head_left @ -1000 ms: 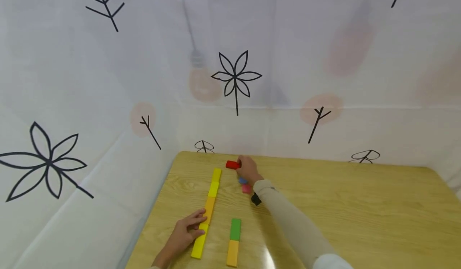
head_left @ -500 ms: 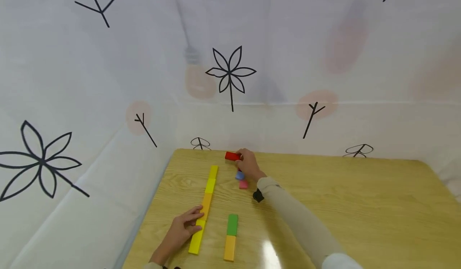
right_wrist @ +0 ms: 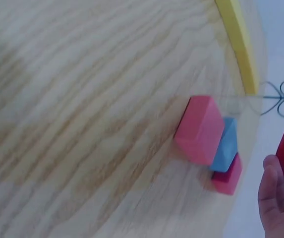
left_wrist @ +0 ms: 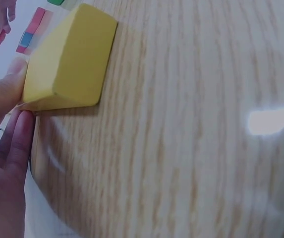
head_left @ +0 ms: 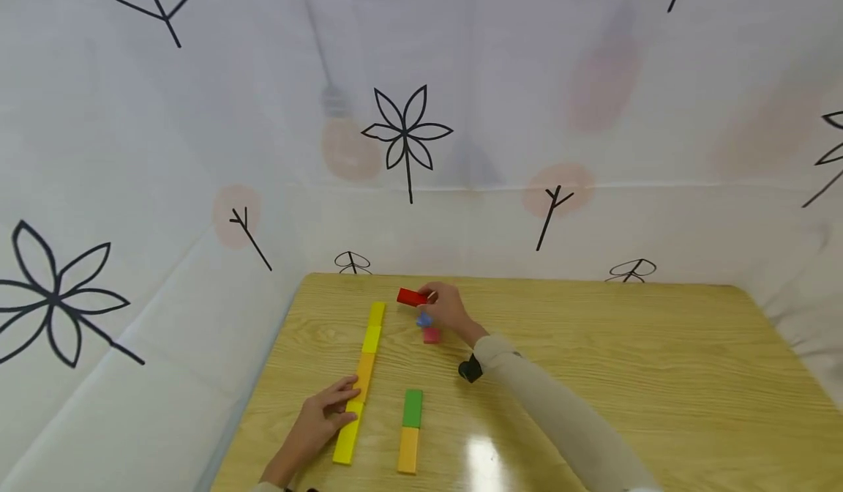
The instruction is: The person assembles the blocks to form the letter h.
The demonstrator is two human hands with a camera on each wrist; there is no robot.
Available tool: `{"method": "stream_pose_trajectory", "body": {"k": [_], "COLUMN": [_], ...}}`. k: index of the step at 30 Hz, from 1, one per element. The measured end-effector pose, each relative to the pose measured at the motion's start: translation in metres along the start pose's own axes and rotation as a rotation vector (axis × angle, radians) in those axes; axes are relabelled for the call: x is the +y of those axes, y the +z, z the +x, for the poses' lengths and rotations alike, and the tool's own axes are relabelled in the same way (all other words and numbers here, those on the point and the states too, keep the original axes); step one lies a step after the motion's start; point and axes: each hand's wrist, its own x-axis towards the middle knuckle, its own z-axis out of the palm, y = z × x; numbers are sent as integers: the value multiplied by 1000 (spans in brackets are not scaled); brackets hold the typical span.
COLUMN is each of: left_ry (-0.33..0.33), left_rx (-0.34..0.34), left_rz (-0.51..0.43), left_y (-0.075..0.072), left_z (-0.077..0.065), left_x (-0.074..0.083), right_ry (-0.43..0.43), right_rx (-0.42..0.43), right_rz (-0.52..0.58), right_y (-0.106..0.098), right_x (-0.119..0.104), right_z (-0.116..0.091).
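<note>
In the head view my right hand (head_left: 448,309) pinches a red block (head_left: 411,297) by its right end, near the far end of a row of blocks. Just below that hand lie a blue block (head_left: 424,320) and a pink block (head_left: 431,335); the right wrist view shows a magenta block (right_wrist: 227,176) behind the blue one. My left hand (head_left: 316,419) touches the row from the left: fingertips at the orange block (head_left: 364,376), thumb at the nearest yellow block (head_left: 347,433). Two more yellow blocks (head_left: 372,340) continue the row away from me.
A green block (head_left: 413,408) and a light orange block (head_left: 408,450) lie end to end right of the row. The wooden table (head_left: 626,375) meets a patterned white cloth (head_left: 500,228) at the back. A small black object (head_left: 470,369) is at the right wrist.
The red block in my right hand rose toward the table's back edge, then came lower and tilted slightly. My left hand stays at the row. The head view has shifted a little to the right.
</note>
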Motion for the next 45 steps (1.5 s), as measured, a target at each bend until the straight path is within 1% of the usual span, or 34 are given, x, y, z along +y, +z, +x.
{"method": "stream_pose_trajectory", "body": {"k": [5, 12, 18, 19, 20, 25, 27, 32, 36, 41, 45], "left_ry": [2, 8, -20, -30, -34, -41, -32, -18, -14, -19, -24], "left_rx": [5, 19, 35, 41, 44, 50, 49, 52, 44, 29, 30], "left_rz": [26, 46, 53, 58, 56, 56, 62, 83, 60, 34, 46], "left_y": [-1, -4, -6, -6, -6, -7, -7, -5, -4, -4, -1], "left_z": [2, 4, 1, 0, -1, -2, 0, 2, 2, 2, 1], "left_x": [-2, -2, -2, 1, 6, 7, -1, -3, -3, -3, 4], "right_ry": [-14, -46, -59, -64, -73, -91, -96, -122, -132, -131, -98], "right_rx": [-53, -112, -161, -166, -169, -188, -191, -194, -201, -210, -224], "right_rz": [4, 10, -1, 3, 7, 17, 16, 24, 58, 56, 44], "right_y": [2, 8, 14, 15, 15, 18, 19, 23, 27, 34, 38], "right_x": [-12, -21, -23, -24, -23, -23, -22, -19, -19, -16, -12], "right_z": [-11, -23, -34, -36, -37, -45, -48, -55, -61, -67, -72]}}
